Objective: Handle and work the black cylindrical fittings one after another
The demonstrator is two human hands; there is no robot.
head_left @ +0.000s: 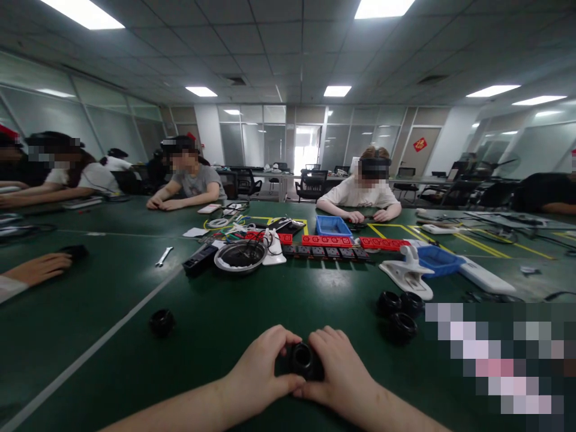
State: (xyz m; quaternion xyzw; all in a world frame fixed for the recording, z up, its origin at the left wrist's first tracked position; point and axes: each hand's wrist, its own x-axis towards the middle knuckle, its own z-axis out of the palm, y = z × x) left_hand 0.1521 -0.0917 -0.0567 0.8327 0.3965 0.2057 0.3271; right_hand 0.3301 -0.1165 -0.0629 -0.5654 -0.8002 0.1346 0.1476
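Note:
Low at the near edge of the table, a black hollow ring-shaped part (302, 357) stands with its round opening facing up. My left hand (261, 366) grips it from the left, thumb at the near side and fingers curled behind. From the other side my right hand (338, 365) closes on the same part, its thumb meeting the left one in front. Another black ring-shaped part (162, 323) lies apart to the left. Three more like it form a cluster (402, 324) beyond my right hand.
Across the green table (216, 384) stand a metal bowl (240, 258), red power strips (326, 240), white clamp bases (407, 273) and blue trays (333, 227). A wrench (164, 256) lies left, near a co-worker's hand (42, 268). Other people sit around the table.

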